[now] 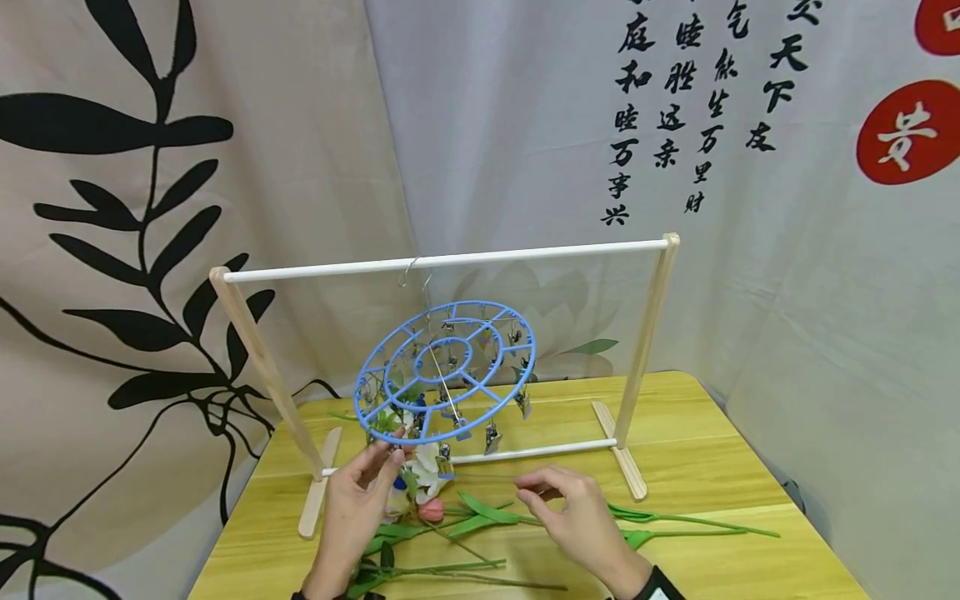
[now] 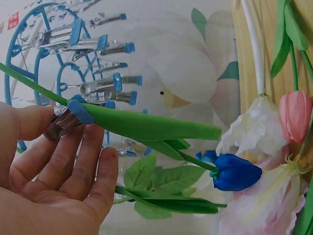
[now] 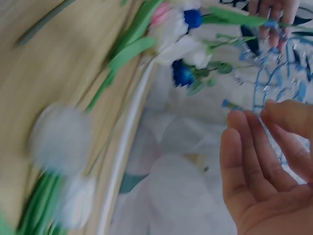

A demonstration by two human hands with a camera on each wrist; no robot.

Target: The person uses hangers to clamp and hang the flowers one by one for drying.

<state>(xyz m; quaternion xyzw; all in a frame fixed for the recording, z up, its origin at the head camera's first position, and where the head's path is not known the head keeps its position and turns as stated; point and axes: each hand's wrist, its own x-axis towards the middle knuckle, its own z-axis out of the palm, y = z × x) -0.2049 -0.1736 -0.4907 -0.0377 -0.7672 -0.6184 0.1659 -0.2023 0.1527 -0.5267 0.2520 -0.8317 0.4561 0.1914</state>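
Observation:
A blue round clip hanger [image 1: 533, 346] hangs tilted from a white bar, with several metal clips below its rings. My left hand [image 1: 358, 493] is at its near left edge, thumb and fingers pinching a blue-tipped metal clip [image 2: 67, 122]. In that clip's tips is the stem of a blue tulip [image 2: 237, 172], which hangs head down. White blooms and a rose-like blue flower [image 3: 182, 73] hang close by. My right hand [image 1: 573, 518] is raised over the front of the table, fingers gently bent, holding nothing.
A wooden-legged stand with the white top bar [image 1: 540, 252] spans the table [image 1: 675, 417]. A pink tulip [image 1: 431, 510] and several green stems [image 1: 690, 532] lie in front of it. Behind is a printed cloth backdrop [image 1: 480, 125].

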